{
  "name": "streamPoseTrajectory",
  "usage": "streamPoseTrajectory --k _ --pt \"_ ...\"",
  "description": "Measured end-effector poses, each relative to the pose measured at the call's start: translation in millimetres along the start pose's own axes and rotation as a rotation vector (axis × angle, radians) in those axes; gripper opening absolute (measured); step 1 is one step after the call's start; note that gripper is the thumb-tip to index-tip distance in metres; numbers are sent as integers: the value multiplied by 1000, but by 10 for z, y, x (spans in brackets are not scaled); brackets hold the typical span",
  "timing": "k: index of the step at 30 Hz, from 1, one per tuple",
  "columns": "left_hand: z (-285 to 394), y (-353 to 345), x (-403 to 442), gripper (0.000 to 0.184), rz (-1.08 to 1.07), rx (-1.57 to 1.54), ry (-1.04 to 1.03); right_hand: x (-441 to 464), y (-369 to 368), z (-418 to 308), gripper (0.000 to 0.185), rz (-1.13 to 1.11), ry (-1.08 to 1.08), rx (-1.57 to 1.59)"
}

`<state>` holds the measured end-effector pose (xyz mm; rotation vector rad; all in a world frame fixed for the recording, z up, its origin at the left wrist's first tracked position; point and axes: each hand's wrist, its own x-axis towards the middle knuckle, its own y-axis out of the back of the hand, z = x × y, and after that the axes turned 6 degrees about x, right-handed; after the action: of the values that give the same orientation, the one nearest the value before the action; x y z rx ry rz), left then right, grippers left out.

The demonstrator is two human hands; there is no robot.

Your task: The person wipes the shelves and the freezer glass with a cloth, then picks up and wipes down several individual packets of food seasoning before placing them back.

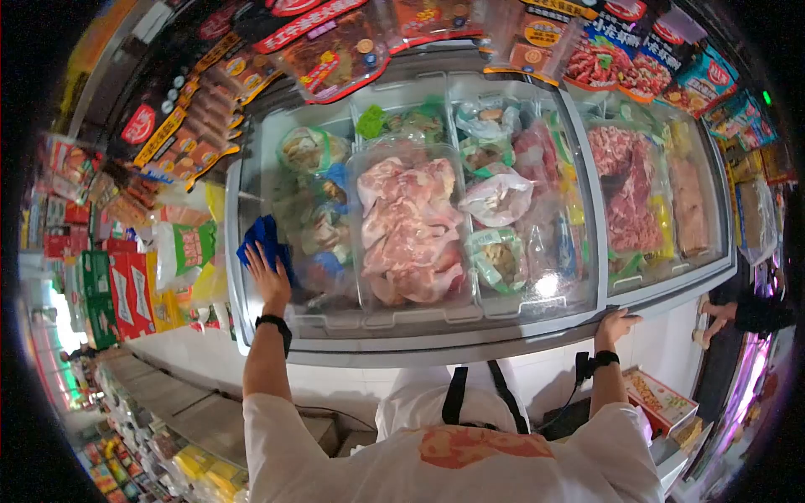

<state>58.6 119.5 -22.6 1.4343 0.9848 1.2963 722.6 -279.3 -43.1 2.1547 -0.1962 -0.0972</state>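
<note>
My left hand [270, 277] holds a bunched blue cloth [267, 235] down on the left part of a chest freezer's glass lid, its fingers stretched over the fabric. The sliding glass lid [310, 308] has a pale grey frame. With fingers curled, my right hand [617, 327] grips the freezer's front rim [537, 334], near where the two lid panes meet. Under the glass, a large clear tray of pale pink raw meat [411, 230] sits in the middle. Bagged foods [499, 258] lie on both sides of it, and redder meat [635, 197] shows under the right pane.
Hanging food packets [323, 54] line the freezer's far side. Red and green boxes [126, 289] stand to the left. Behind me at the right is a printed carton [662, 398]. Another person's leg [717, 318] shows at the right, beyond the freezer's corner.
</note>
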Motion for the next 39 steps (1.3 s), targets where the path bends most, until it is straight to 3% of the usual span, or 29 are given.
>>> streamPoseTrajectory --k 6,10,11,12,17,22,25,27,29,31,32,35,36,37,39 --pt "969 -365 1295 64 -91 54 -52 -94 45 -140 64 28 24 98" --pt "2262 -383 1858 69 -228 155 -124 -124 88 -155 64 37 52 4" --pt "2537 -595 1912 68 -88 104 -221 -128 94 -193 63 18 33 -5" --pt "2940 -467 1860 66 -1 -26 -270 -124 106 -198 63 -2 15 -17" --pt "4783 -255 1493 69 -11 -326 -609 -83 87 -176 61 -17 -31 -83" --pt "5622 136 520 68 -12 -475 -978 -126 110 -279 60 -6 -55 -79" --pt "5461 350 51 71 -60 -517 -1159 -180 141 -327 60 -53 -79 -98" --pt "5168 335 -54 70 -96 -649 -1212 -141 76 -264 57 55 -13 -25" --pt "4753 294 93 69 -136 -667 -1198 -86 92 -199 62 -23 -23 -69" --pt "4172 231 385 66 -114 -600 -1041 -80 115 -196 63 -65 -19 -38" --pt "3798 433 601 64 -208 -551 -924 -35 91 -180 64 -59 -49 -77" --pt "2531 66 998 59 -42 -342 -613 -10 22 -159 65 19 -44 -78" --pt "2095 183 1035 59 -125 -353 -447 -4 24 -158 65 14 -40 -75" --pt "1629 85 999 60 -75 -333 -351 3 33 -156 65 5 -33 -40" --pt "774 -112 866 61 -13 -197 -272 -8 47 -123 66 -8 -24 -11"
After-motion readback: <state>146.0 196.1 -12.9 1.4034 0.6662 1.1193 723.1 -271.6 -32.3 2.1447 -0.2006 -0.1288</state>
